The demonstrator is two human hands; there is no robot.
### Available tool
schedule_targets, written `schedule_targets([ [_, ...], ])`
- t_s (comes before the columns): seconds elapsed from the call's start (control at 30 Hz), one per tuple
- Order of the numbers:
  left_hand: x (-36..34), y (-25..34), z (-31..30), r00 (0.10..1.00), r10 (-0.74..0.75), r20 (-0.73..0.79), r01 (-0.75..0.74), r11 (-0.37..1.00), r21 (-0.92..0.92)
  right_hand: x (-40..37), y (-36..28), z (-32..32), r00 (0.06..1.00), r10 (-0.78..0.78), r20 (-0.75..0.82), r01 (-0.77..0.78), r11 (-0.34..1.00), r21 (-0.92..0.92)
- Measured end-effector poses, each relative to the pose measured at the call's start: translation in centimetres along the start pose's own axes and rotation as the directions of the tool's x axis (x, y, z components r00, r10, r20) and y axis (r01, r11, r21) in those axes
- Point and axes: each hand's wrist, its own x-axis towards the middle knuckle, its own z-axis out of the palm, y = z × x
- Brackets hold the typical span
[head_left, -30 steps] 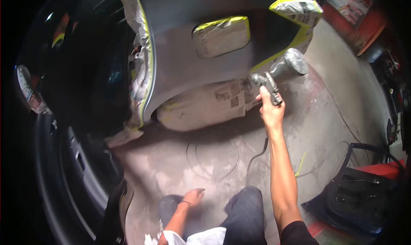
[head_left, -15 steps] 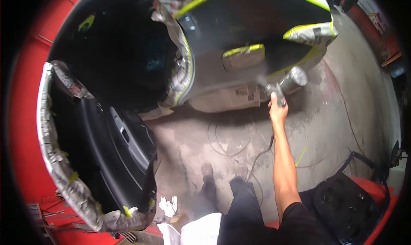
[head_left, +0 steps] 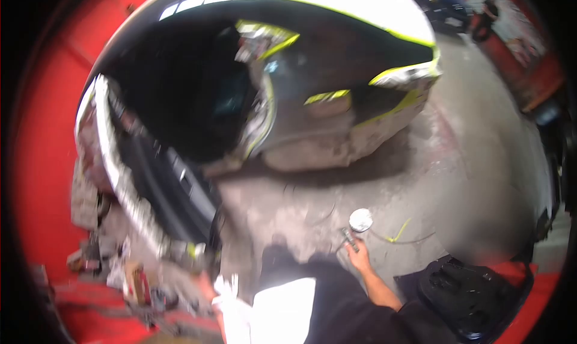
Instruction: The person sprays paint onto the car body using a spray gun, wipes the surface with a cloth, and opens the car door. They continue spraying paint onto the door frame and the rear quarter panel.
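Against the red wall (head_left: pixel 42 163) on the left of the frame, an open car door (head_left: pixel 150 181) edged with masking paper hangs over a blurred heap of clutter (head_left: pixel 90 254) at lower left. Just right of that, near the bottom edge, a skin-toned smear beside a white cloth (head_left: pixel 227 288) looks like the left hand (head_left: pixel 205 282); whether it is clenched or slack cannot be told in the blur. In the upper centre stands the car body (head_left: pixel 324 73), its patches taped off in yellow and paper. Below it, in the lower centre-right, the right hand (head_left: pixel 360 258) is wrapped around the grip of a spray gun (head_left: pixel 351 236), held low over the dusty floor (head_left: pixel 469 163) and well apart from the car. The risk, as I judge it, lies there. With the fingers near the trigger and the gun so close to the ground and the dark trousers, a stray squeeze would mist the floor or clothing, and a tilt could slop paint from the cup (head_left: pixel 360 219). The gun rises straight out of the fist, its pale cup just above the knuckles. A yellow strip (head_left: pixel 399 228) lies on the floor just right of it, and a black panel (head_left: pixel 463 287) sits at lower right.
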Motion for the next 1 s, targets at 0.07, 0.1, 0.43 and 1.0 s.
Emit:
schedule_targets([
  [0.07,-1.7,-0.5,-0.3,0.992,-0.063,0.110,0.053,0.994,0.094,-3.1,2.9,-0.7,0.998,-0.055,-0.018,0.053,0.990,-0.128],
  [0.1,-1.7,-0.8,0.2,0.968,-0.123,0.219,0.059,0.959,0.278,-4.4,5.0,-0.8,0.999,-0.031,-0.010,0.030,0.994,-0.105],
  [0.43,17.7,11.5,20.0,0.238,0.927,0.290,-0.953,0.166,0.254,-2.5,3.2,-0.2,0.962,0.079,-0.260,-0.074,0.997,0.029],
  [1.0,39.5,24.1,39.5,0.087,0.820,0.566,-0.952,-0.098,0.289,3.1,-12.7,12.9,0.849,0.416,-0.326,-0.270,0.871,0.410],
])
